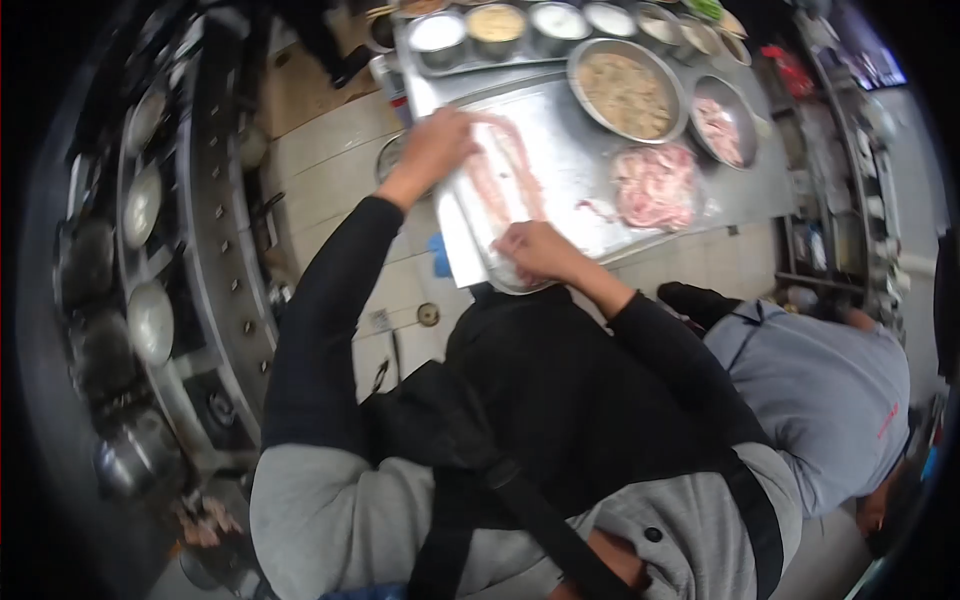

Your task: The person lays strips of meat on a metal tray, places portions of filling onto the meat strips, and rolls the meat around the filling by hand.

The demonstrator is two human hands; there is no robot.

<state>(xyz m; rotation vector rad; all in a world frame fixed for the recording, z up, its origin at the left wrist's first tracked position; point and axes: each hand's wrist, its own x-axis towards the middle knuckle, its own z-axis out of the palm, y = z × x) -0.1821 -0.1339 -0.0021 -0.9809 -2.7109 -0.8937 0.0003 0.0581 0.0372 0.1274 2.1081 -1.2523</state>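
Long pale pink strips of meat (522, 165) lie on the metal work table (575, 170), looped at the far end. My left hand (438, 148) is closed on the strip at its far left bend. Near the table's front edge, my right hand (535, 250) has its fingers bent together over the strips' near ends; what it grips is hidden beneath it. To the right sits a pile of raw pink meat (655, 186). Small red scraps (594, 208) lie between the pile and the strips.
A large bowl of chopped food (625, 92) and a smaller bowl of meat (720, 130) stand back right. Several ingredient tins (497, 24) line the back. A co-worker in grey (815, 385) is close on my right. A stove counter (225, 260) runs along the left.
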